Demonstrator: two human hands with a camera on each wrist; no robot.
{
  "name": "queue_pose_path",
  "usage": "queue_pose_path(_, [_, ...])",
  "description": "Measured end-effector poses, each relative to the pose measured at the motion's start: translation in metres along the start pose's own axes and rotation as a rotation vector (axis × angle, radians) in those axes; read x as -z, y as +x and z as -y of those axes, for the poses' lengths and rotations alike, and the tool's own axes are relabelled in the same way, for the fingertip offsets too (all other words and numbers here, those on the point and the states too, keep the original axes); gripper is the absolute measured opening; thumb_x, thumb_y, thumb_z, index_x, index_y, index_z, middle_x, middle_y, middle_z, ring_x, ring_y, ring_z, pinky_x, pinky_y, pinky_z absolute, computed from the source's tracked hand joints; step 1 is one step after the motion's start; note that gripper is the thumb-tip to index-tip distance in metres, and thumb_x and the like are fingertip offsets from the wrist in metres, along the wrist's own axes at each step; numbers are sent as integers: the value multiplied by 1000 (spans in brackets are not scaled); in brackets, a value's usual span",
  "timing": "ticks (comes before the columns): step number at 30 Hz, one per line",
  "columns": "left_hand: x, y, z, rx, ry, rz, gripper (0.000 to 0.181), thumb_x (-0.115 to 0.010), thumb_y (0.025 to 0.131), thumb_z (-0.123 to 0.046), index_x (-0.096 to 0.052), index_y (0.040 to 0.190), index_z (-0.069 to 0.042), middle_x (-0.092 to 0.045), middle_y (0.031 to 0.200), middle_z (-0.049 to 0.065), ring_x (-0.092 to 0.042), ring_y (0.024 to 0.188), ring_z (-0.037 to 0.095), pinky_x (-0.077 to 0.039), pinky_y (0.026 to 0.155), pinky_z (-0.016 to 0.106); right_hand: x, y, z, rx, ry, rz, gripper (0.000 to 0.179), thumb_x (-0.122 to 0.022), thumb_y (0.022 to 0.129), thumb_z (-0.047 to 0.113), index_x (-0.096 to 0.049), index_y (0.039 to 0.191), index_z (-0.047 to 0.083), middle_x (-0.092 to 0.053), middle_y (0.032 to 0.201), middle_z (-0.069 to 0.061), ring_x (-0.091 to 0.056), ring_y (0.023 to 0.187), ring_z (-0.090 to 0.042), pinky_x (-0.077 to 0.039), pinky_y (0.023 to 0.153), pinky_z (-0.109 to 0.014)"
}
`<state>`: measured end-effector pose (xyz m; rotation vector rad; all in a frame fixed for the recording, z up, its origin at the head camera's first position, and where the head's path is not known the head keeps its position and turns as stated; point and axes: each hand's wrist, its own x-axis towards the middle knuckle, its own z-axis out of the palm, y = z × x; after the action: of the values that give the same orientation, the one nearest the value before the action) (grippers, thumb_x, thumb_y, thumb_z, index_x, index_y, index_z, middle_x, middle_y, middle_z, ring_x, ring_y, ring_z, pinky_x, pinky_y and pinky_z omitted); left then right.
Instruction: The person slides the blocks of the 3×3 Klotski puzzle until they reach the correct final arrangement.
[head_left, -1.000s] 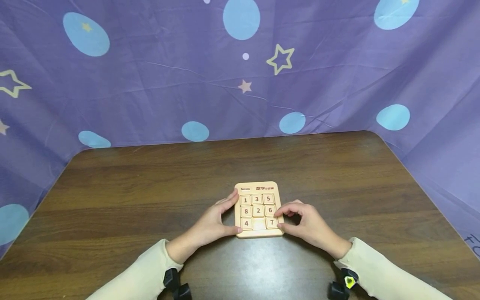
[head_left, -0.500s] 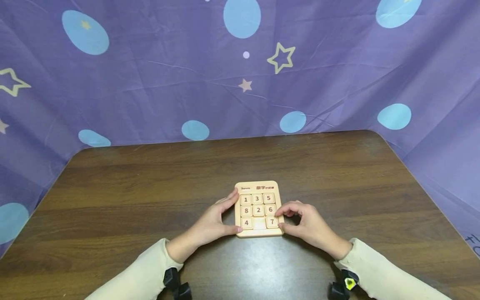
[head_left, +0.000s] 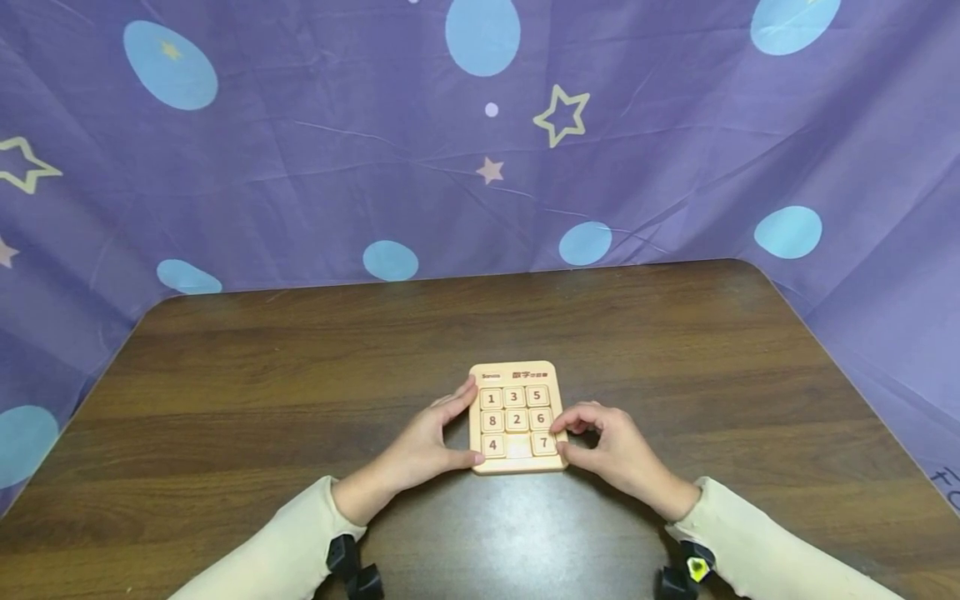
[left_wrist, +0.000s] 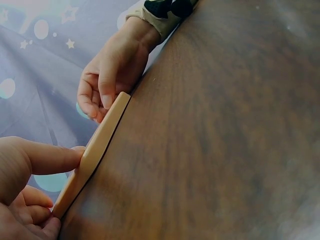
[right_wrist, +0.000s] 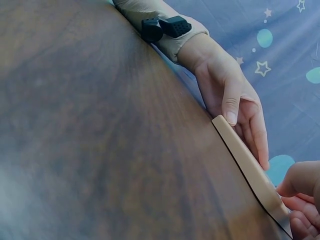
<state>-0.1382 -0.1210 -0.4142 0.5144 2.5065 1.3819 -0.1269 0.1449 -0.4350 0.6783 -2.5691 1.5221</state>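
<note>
A pale wooden number slide puzzle [head_left: 517, 467] lies flat on the table, tiles facing up. Its rows read 1 3 5, then 8 2 6, then 4, a gap and 7. My left hand [head_left: 420, 450] grips the left edge, thumb at the lower corner and fingers along the upper side. At the right edge, the curled thumb and index finger of my right hand [head_left: 618, 446] hold the frame beside the 6 and 7 tiles. Both wrist views show the puzzle's side edge [left_wrist: 95, 150] low against the tabletop, with my right fingers [right_wrist: 300, 182] close at its near end.
The dark wood-grain table [head_left: 300, 358] stretches out around the puzzle. Behind it hangs a purple curtain [head_left: 315, 192] with blue ovals and stars. Black devices [head_left: 352, 567] are strapped at both wrists over cream sleeves [head_left: 277, 546].
</note>
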Motion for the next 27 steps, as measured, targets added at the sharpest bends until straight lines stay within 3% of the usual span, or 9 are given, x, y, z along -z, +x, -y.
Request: queue_pose_path(27, [1,0,-2,4,7,10,87,-81,67,-5,-36,140,4,-26,153,7,-22,141,27,-16,115,45,-2,2,3,-34,6,-1,23,-73,69,-3,-72,84,13,-68,82,5,-57,75,-7,-49,71,-23])
